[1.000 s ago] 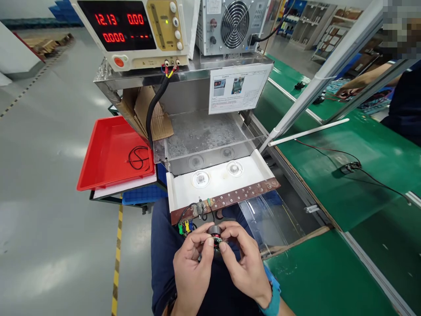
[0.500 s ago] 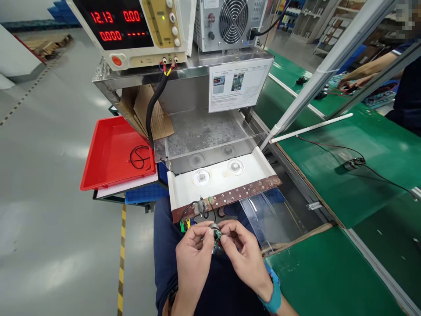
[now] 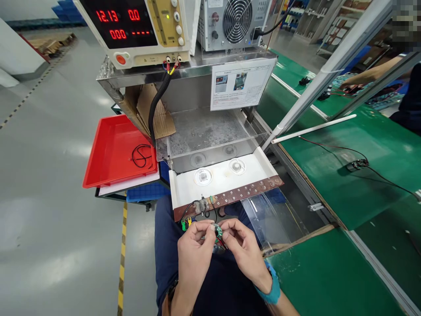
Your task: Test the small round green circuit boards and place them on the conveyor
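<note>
A small round green circuit board (image 3: 218, 231) with red and black wires is held between both hands above my lap. My left hand (image 3: 197, 245) pinches its left side between thumb and fingers. From the right, my right hand (image 3: 241, 250) closes its thumb and forefinger on the board's edge. The fingers partly cover the board, and what lies under it is hard to make out. Just beyond the hands is a brown terminal strip (image 3: 243, 193) with rows of metal eyelets, a black cable (image 3: 189, 209) and green and yellow clips (image 3: 186, 224).
A power supply (image 3: 126, 26) with red digits stands on a metal shelf (image 3: 194, 66). Left is a red tray (image 3: 105, 153) holding a black wire. On the green bench (image 3: 315, 184) lie a wired cylindrical part (image 3: 357, 165) and a white rod (image 3: 314, 128). A co-worker's arm (image 3: 371, 75) reaches in.
The board has turned in my fingers, showing more of its green face and the red and black wires. The view has shifted slightly. The supply's displayed digits have changed format.
</note>
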Demonstrator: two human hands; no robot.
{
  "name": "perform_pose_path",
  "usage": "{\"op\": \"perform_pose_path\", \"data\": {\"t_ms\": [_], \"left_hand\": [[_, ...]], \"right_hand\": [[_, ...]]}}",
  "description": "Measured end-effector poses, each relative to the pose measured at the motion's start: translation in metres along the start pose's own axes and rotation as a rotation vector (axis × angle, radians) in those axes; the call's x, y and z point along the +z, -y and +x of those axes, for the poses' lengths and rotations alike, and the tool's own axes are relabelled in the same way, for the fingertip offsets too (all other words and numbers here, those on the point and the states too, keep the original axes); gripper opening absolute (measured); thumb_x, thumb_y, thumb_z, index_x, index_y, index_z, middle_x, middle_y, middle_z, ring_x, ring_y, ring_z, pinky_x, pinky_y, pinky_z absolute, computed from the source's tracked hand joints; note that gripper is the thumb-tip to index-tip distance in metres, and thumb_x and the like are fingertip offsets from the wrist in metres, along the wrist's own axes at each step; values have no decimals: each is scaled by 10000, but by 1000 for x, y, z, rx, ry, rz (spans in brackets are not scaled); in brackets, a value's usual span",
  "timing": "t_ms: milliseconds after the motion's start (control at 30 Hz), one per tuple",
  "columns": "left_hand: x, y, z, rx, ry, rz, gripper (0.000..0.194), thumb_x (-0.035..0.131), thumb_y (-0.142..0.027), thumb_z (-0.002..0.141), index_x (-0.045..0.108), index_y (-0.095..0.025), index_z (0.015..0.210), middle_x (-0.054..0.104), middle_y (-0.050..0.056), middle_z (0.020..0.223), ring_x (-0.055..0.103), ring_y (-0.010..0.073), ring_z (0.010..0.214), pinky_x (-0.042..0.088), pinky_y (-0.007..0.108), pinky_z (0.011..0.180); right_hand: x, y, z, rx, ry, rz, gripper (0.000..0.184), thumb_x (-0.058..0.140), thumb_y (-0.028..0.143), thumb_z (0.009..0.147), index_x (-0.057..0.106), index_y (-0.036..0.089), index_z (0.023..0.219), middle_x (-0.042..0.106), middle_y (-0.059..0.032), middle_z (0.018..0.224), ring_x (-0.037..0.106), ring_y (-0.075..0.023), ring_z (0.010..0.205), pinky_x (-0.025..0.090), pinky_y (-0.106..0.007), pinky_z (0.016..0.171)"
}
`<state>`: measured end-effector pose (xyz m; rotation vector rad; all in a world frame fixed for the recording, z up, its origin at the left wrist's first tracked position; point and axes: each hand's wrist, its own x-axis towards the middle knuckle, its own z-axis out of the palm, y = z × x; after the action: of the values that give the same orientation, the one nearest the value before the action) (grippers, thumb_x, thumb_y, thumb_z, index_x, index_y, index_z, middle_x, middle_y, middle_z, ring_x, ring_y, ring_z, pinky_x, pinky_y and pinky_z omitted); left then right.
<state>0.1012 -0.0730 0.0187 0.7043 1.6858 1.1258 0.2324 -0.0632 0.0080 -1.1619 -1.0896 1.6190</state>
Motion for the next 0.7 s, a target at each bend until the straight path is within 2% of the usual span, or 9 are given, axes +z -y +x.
{"op": "perform_pose_path", "data": {"t_ms": [200,300,400,567,700], "left_hand": [[-1,-2,5,-9,30,7,300,741,-457,701,714,-166,768,772,100,883,722,206,708,600,293,588],[-2,0,6,-26,61,-3,308,731,-466,715,707,-163,765,768,91,879,692,171,646,584,272,549],[-4,0,7,-54,97,-31,325,735,-485,713,693,-163,743,768,89,885,697,168,669,578,252,545],[-6,-4,8,-71,126,-62,358,741,-513,708,695,-161,759,772,95,891,712,180,706,588,259,567],[-4,-6,7,-47,108,-103,378,757,-528,685,688,-161,737,774,108,895,720,197,726,603,290,620]], "right_hand": [[-4,-5,3,-18,20,-60,283,667,466,886,622,190,925,638,-25,812,577,-132,692,504,-229,598],[-6,-7,4,-42,48,-64,266,668,444,892,629,186,940,643,-28,821,587,-133,701,509,-229,603],[-8,-7,4,-64,83,-79,232,663,410,902,624,189,960,634,-26,847,594,-133,724,525,-235,634],[-10,-5,2,-153,125,-127,212,625,395,927,614,200,1010,620,-68,1036,620,-150,828,565,-269,733],[-6,-11,-3,-252,63,-149,229,662,332,902,586,219,1087,621,-96,1167,656,-156,838,586,-281,738]]}}
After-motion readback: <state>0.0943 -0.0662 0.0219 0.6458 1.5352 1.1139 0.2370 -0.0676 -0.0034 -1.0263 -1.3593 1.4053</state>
